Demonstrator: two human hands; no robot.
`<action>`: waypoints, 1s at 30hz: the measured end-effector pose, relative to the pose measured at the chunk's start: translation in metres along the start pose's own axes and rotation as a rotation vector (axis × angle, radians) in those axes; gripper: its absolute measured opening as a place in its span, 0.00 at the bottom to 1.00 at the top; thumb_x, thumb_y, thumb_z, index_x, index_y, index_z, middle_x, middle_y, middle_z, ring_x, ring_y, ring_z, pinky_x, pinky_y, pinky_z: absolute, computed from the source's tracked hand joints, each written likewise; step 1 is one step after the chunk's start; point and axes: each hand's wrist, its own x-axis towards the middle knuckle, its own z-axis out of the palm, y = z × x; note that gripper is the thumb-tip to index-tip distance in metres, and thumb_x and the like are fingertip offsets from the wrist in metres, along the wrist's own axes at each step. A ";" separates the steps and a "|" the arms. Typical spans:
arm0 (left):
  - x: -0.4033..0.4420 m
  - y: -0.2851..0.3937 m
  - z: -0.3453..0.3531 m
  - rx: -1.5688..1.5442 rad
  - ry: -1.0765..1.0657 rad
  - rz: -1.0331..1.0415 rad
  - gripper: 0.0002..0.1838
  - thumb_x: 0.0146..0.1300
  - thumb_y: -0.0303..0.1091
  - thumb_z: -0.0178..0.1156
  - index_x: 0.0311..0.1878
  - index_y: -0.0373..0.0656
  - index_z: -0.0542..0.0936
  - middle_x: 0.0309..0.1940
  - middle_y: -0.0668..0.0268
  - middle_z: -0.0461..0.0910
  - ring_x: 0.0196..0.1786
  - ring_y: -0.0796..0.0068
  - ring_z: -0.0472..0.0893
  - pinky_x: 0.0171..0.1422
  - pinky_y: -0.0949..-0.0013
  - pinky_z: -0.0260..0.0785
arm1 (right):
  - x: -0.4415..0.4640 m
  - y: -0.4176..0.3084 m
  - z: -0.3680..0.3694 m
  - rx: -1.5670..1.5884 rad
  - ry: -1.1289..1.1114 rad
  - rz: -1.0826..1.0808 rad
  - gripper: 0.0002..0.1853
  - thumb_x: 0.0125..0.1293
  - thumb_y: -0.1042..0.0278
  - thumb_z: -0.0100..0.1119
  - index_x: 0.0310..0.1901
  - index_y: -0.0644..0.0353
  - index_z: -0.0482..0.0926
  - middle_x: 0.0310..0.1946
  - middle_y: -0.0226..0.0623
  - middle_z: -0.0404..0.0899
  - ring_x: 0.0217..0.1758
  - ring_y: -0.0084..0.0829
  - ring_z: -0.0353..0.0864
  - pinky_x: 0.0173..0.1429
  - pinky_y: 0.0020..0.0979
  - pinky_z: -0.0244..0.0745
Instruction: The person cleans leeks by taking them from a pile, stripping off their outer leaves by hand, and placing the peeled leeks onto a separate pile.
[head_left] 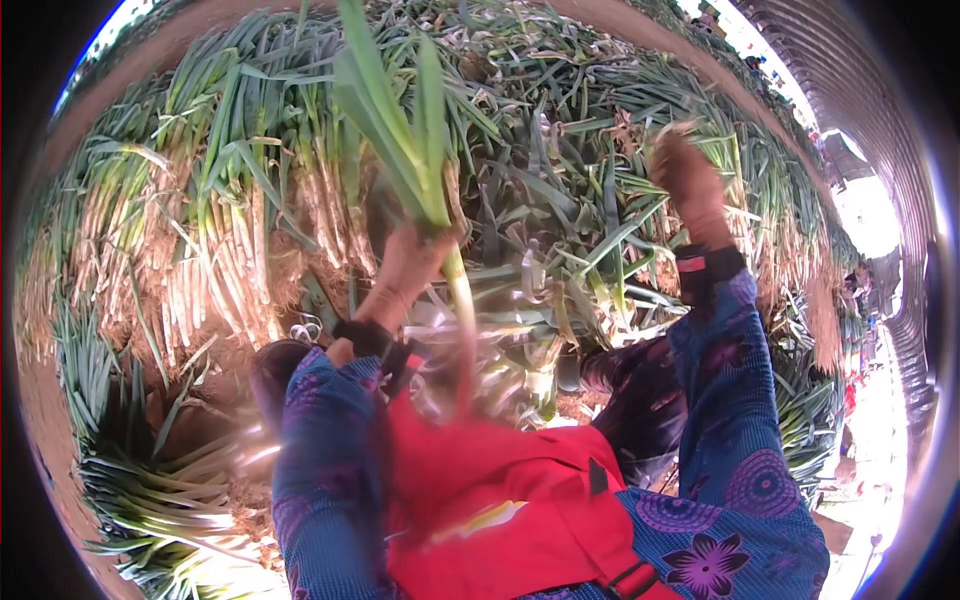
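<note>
My left hand (415, 255) is closed round the stem of a green onion (430, 190). Its broad green leaves point up and away, and the pale stem hangs down towards the red apron (500, 500). Out to the right, over the pile of leaves, is my right hand (690, 180), raised and blurred. Its fingers look curled, with something pale and blurred at their tips that I cannot make out.
Bundles of green onions (220, 280) with pale stems lie along the far left, and more (790, 240) lie at the right. Loose leaves (540, 190) cover the middle. Trimmed onions (180, 510) are stacked at the lower left. Corrugated sheeting (850, 80) curves along the upper right.
</note>
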 end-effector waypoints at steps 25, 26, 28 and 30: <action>0.014 0.040 0.025 -0.737 -0.218 0.027 0.18 0.59 0.27 0.51 0.54 0.40 0.74 0.48 0.60 0.79 0.51 0.59 0.79 0.53 0.52 0.74 | -0.102 -0.179 0.118 1.488 -0.390 0.861 0.16 0.69 0.58 0.53 0.44 0.66 0.75 0.20 0.30 0.70 0.17 0.19 0.67 0.20 0.22 0.61; 0.013 0.045 0.028 -0.707 -0.212 0.034 0.18 0.59 0.29 0.52 0.53 0.40 0.73 0.47 0.60 0.79 0.49 0.60 0.79 0.51 0.54 0.75 | -0.104 -0.178 0.118 1.553 -0.392 0.865 0.17 0.70 0.57 0.52 0.44 0.66 0.74 0.20 0.30 0.70 0.17 0.20 0.67 0.20 0.23 0.61; 0.009 0.055 0.035 -0.650 -0.201 0.049 0.17 0.59 0.33 0.54 0.52 0.40 0.72 0.45 0.60 0.78 0.46 0.63 0.80 0.46 0.60 0.76 | -0.107 -0.177 0.119 1.681 -0.397 0.871 0.17 0.71 0.56 0.51 0.44 0.66 0.74 0.20 0.31 0.70 0.17 0.20 0.67 0.21 0.23 0.61; 0.009 0.059 0.038 -0.618 -0.201 0.056 0.17 0.60 0.33 0.54 0.52 0.40 0.72 0.45 0.60 0.78 0.46 0.63 0.80 0.46 0.60 0.76 | -0.109 -0.175 0.122 1.647 -0.399 0.860 0.19 0.71 0.55 0.50 0.45 0.67 0.74 0.20 0.31 0.70 0.17 0.21 0.67 0.21 0.24 0.62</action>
